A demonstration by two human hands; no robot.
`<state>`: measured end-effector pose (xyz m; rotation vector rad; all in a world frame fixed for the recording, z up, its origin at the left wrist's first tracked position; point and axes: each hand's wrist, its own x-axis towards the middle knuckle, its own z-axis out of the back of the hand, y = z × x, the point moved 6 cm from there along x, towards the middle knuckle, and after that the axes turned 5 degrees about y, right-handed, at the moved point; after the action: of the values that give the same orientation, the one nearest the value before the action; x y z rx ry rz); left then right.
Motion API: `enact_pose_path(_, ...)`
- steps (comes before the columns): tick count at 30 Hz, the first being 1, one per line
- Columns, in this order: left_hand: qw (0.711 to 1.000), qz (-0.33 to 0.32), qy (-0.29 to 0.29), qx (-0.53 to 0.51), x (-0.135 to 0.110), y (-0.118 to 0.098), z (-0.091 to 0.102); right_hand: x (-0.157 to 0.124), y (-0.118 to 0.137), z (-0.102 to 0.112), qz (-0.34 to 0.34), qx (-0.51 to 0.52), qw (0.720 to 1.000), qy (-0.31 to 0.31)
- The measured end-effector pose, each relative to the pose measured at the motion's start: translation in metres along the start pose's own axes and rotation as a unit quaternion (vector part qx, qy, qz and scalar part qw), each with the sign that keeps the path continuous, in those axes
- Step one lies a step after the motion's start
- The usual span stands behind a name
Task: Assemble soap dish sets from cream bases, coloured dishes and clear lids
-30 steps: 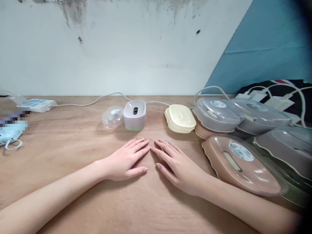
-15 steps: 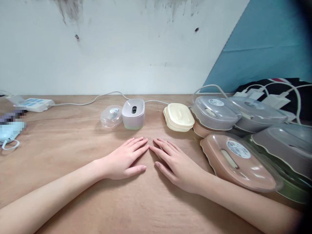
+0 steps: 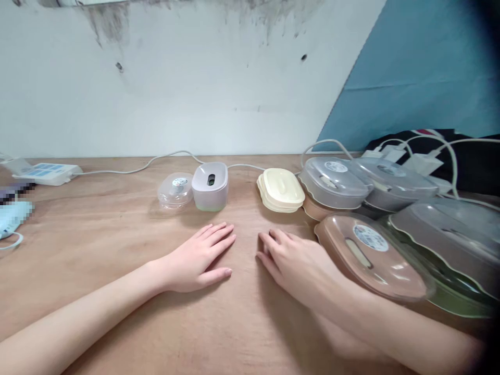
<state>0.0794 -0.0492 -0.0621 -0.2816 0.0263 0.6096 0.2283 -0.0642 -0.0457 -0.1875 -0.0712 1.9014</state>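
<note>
My left hand [image 3: 198,258] lies flat on the wooden table, fingers stretched out and holding nothing. My right hand [image 3: 294,263] is slightly raised off the wood, its fingers loosely bent, apart from the thumb and empty. Beyond my left hand stands a lilac container [image 3: 211,186] with a slotted top and a greenish base. Touching or close to its left side are stacked clear plastic lids [image 3: 175,191] bearing a round sticker. Beyond my right hand sits a stack of cream plastic lids [image 3: 282,190]. A peach box with a clear lid [image 3: 373,255] is beside my right forearm.
More clear-lidded boxes [image 3: 338,182] are piled at the right, some grey, one green [image 3: 461,304]. White chargers and cables [image 3: 422,162] lie behind them. A white power strip [image 3: 52,173] is at the far left, near a light-blue item with a loop [image 3: 15,221]. A wall closes the back.
My right hand has lifted and drawn away to the right from my left, its fingers bending. My left hand stays on the table. The view has shifted slightly.
</note>
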Motion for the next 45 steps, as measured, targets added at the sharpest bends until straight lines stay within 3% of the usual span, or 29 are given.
enact_pose_path(2, 1.000, 0.002, 0.001, 0.002, 0.000, 0.000, 0.000, 0.003, -0.015, 0.014, -0.034, -0.017, 0.999, 0.005)
enact_pose_path(5, 1.000, 0.000, 0.003, 0.006, 0.000, 0.000, -0.001, 0.015, -0.041, 0.038, -0.081, -0.092, 0.991, -0.057)
enact_pose_path(8, 1.000, -0.001, 0.008, 0.010, 0.000, 0.000, -0.002, 0.034, -0.059, 0.042, -0.077, -0.132, 0.987, -0.048)
enact_pose_path(13, 1.000, -0.004, 0.002, 0.008, 0.000, 0.000, 0.000, 0.055, -0.064, 0.039, -0.033, -0.132, 0.990, -0.036)
enact_pose_path(18, 1.000, -0.008, -0.016, -0.014, -0.002, 0.000, 0.000, 0.043, -0.064, 0.047, -0.028, -0.130, 0.988, -0.078)
enact_pose_path(20, 0.997, 0.007, -0.068, -0.041, -0.003, 0.003, 0.003, 0.030, -0.058, 0.053, -0.008, -0.128, 0.983, -0.131)
enact_pose_path(23, 0.969, 0.034, -0.227, -0.090, -0.009, 0.013, 0.015, 0.000, -0.035, 0.056, 0.118, -0.107, 0.958, -0.240)
enact_pose_path(25, 0.938, 0.048, -0.323, -0.118, -0.015, 0.020, 0.022, -0.017, -0.019, 0.046, 0.208, -0.081, 0.940, -0.258)
enact_pose_path(27, 0.921, 0.063, -0.357, -0.143, -0.016, 0.026, 0.024, -0.026, -0.009, 0.030, 0.256, -0.059, 0.937, -0.231)
enact_pose_path(29, 0.928, 0.081, -0.325, -0.164, -0.013, 0.028, 0.023, -0.028, -0.005, 0.014, 0.262, -0.041, 0.943, -0.201)
enact_pose_path(31, 0.948, 0.083, -0.254, -0.173, -0.007, 0.027, 0.019, -0.026, -0.005, 0.002, 0.234, -0.014, 0.953, -0.193)
enact_pose_path(35, 0.982, 0.037, -0.129, -0.133, 0.000, 0.015, 0.011, -0.021, -0.008, -0.013, 0.161, 0.084, 0.962, -0.206)
enact_pose_path(40, 0.989, 0.041, -0.113, -0.092, 0.000, 0.013, 0.009, -0.021, -0.012, -0.022, 0.114, 0.205, 0.954, -0.185)
enact_pose_path(45, 0.992, 0.047, -0.099, -0.070, 0.002, 0.014, 0.005, -0.019, -0.018, -0.023, 0.095, 0.260, 0.949, -0.148)
